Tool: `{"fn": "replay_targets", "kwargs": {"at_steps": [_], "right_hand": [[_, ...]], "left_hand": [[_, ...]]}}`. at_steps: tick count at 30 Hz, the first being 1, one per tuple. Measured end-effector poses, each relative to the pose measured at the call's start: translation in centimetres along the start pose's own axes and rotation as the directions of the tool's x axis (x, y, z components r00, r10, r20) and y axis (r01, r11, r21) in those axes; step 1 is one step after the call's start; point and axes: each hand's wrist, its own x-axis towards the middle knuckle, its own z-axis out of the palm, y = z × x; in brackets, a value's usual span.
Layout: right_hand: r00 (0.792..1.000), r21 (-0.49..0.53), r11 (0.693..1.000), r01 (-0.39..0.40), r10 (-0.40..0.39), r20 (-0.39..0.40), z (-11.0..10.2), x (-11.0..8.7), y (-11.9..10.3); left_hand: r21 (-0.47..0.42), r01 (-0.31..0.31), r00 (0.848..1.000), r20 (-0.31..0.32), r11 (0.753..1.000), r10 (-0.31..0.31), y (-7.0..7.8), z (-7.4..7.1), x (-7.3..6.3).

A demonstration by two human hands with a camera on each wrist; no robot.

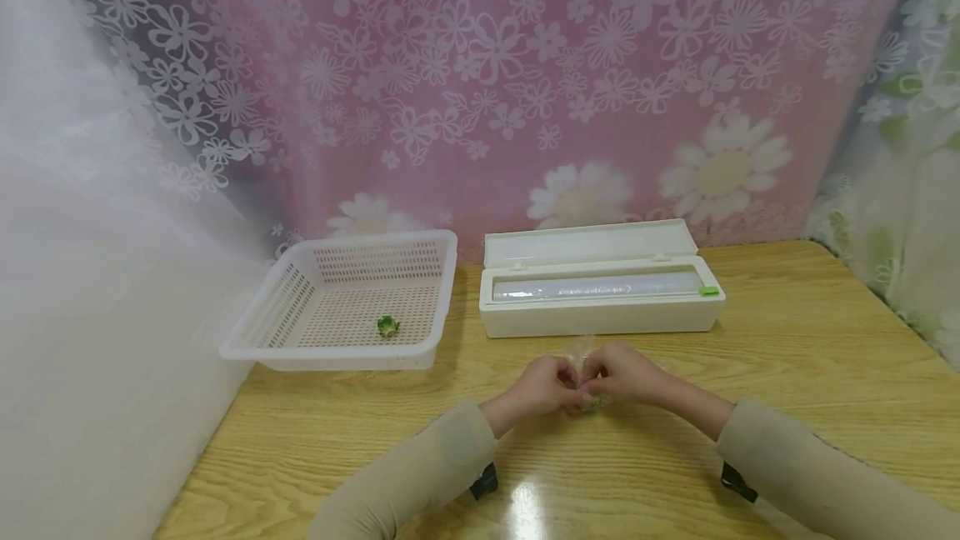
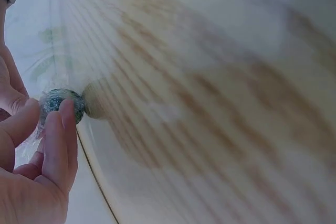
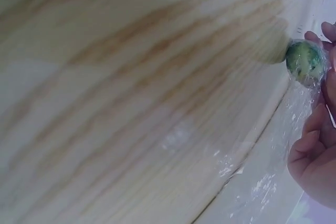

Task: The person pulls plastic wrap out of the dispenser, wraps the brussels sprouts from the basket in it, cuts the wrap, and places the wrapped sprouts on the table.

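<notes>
Between the two hands is a small round green vegetable (image 3: 305, 60), covered in crinkled cling film (image 3: 262, 182) that spreads out beside it in the right wrist view. The left hand (image 1: 546, 386) holds the wrapped vegetable, its thumb and fingers around the bundle (image 2: 62, 106) in the left wrist view. Right against it, the right hand (image 1: 626, 372) pinches the film with bent thumb and fingers. In the head view the hands mostly hide the bundle, with a bit of green showing below the fingertips and clear film standing up above them.
A white perforated basket (image 1: 337, 355) stands at the back left, with one small green vegetable (image 1: 387, 326) inside. Behind the hands lies a white cling film box (image 1: 600, 319), lid raised, holding a film roll (image 1: 600, 286) and a green slider (image 1: 708, 291). A flowered curtain (image 1: 487, 107) backs the wooden table (image 1: 810, 340).
</notes>
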Motion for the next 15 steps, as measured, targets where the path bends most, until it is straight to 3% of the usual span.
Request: {"fn": "replay_targets", "kwargs": {"at_steps": [3, 6, 15], "right_hand": [[0.999, -0.002, 0.999, 0.032, -0.032, 0.005, -0.15, -0.07, 0.05], [0.999, -0.004, 0.999, 0.048, -0.048, 0.011, -0.18, -0.09, 0.10], [1.000, 0.002, 1.000, -0.002, 0.002, -0.015, 0.30, -0.15, -0.12]], "left_hand": [[0.004, 0.000, 1.000, 0.005, 1.000, 0.000, 0.01, 0.05, 0.06], [0.062, -0.014, 1.000, 0.003, 0.998, 0.014, 0.05, -0.03, 0.11], [0.208, -0.012, 1.000, -0.011, 0.978, 0.015, 0.09, -0.23, 0.33]]}}
